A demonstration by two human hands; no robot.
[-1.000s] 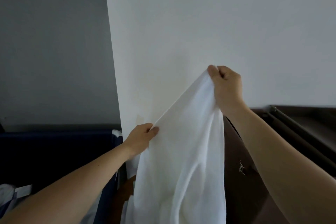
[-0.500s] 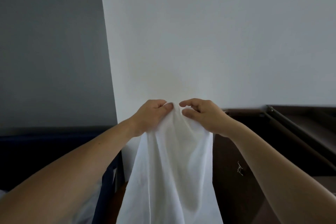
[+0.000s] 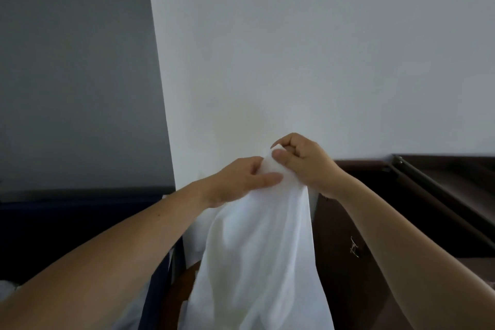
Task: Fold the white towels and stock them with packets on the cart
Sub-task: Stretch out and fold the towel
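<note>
**Towel top gathered under the right hand**

Half a second ago both hands pinched the top edge at the same height. Now the right hand (image 3: 302, 163) sits higher, its thumb and curled fingers pinching the peak of the white towel (image 3: 254, 249). The left hand (image 3: 238, 179) grips just below, thumb flat across the cloth and fingers hidden behind it. The towel hangs beneath both hands, and the frame cuts off its lower end.

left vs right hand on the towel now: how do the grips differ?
Height: the right hand sits higher, at the top edge of the white towel; the left hand is just below.
Fingers: the right hand's are curled tight, thumb pinching the cloth; the left hand lays a straight digit across the front.
Shared: both hold the same bunched top, close together, the rest hanging.
</note>
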